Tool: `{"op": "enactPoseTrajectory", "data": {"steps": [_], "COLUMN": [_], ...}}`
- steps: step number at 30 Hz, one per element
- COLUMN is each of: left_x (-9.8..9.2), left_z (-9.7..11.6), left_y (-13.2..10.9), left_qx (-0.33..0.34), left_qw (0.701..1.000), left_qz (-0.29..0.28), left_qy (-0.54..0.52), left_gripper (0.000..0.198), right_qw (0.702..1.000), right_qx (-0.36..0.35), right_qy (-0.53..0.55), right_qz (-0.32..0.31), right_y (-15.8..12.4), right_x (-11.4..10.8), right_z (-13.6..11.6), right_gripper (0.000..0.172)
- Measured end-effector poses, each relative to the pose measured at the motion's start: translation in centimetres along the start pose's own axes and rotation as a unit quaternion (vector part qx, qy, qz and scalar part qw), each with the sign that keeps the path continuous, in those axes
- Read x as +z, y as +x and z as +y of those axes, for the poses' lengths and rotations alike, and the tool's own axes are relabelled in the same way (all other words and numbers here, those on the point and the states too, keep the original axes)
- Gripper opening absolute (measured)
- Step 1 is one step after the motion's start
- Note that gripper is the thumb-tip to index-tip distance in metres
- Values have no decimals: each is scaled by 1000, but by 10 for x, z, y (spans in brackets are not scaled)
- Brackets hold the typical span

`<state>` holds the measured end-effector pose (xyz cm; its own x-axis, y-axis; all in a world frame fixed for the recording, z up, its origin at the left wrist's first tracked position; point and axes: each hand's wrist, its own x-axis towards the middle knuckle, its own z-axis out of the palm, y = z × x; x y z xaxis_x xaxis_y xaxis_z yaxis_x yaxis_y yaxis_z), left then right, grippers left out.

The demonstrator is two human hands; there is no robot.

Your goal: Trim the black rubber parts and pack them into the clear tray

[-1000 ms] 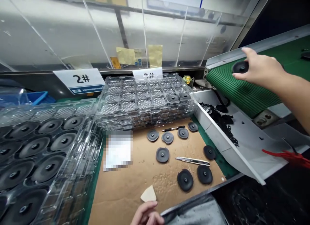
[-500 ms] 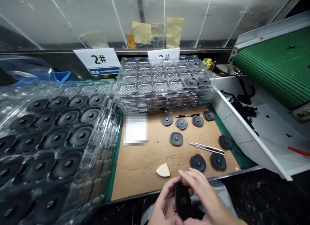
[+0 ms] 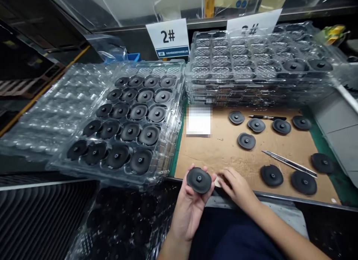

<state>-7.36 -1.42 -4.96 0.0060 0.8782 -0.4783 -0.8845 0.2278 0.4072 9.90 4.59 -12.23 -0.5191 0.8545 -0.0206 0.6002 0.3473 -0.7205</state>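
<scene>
The round black disc (image 3: 198, 180) looks like smooth, matt rubber; the clear plastic tray (image 3: 64, 114) is glossy; the brown cardboard sheet (image 3: 220, 152) is rough and matt.

Eight dark discs (image 3: 246, 140) lay on the cardboard (image 3: 223, 148), one disc (image 3: 198, 180) sat in the left hand (image 3: 190, 215), and roughly twenty discs (image 3: 138, 112) filled the clear tray (image 3: 175, 122).

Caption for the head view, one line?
Left hand holds a round black moulded disc on its palm; right hand beside a pale cream wedge; clear plastic tray of matching discs alongside.

room: cardboard mat (image 3: 223, 152) ahead of right hand (image 3: 237, 187) | in the way: loose black discs (image 3: 246, 141), utility knife (image 3: 289, 163) | left hand (image 3: 190, 211): clear tray (image 3: 170, 155) wall just beside
</scene>
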Motion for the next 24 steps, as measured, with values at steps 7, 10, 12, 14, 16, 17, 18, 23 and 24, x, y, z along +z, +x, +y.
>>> {"op": "enactPoseTrajectory", "data": {"steps": [7,10,12,14,16,17,18,23,24], "left_x": [3,2,3,5,11,14,17,29,31], "left_z": [-4,-3,-1,-1,-3,-5,-7,-16,-16], "left_y": [4,4,4,4,6,7,8,13,14], "left_qx": [-6,-11,-16,-15,-12,-13,-18,-61,-59], "left_qw": [1000,1000,999,999,999,998,998,990,990], "left_qz": [-10,7,11,9,5,2,0,19,22], "left_qy": [18,28,36,44,53,59,68,123,127], "left_gripper": [59,59,55,53,57,60,62,61,62], "right_qw": [1000,999,998,997,994,992,990,984,985], "right_qx": [-1,-21,-18,3,28,31,22,-60,-58], "right_qy": [12,40,61,75,88,97,111,162,165], "right_qz": [23,3,8,32,64,77,88,35,2], "right_y": [-9,-7,-3,4,11,12,13,13,15], "right_x": [17,16,2,-21,-47,-58,-68,-86,-87], "right_z": [-14,-17,-21,-29,-45,-56,-67,-103,-104], "right_gripper": [27,17,16,17,21,24,27,26,25]}}
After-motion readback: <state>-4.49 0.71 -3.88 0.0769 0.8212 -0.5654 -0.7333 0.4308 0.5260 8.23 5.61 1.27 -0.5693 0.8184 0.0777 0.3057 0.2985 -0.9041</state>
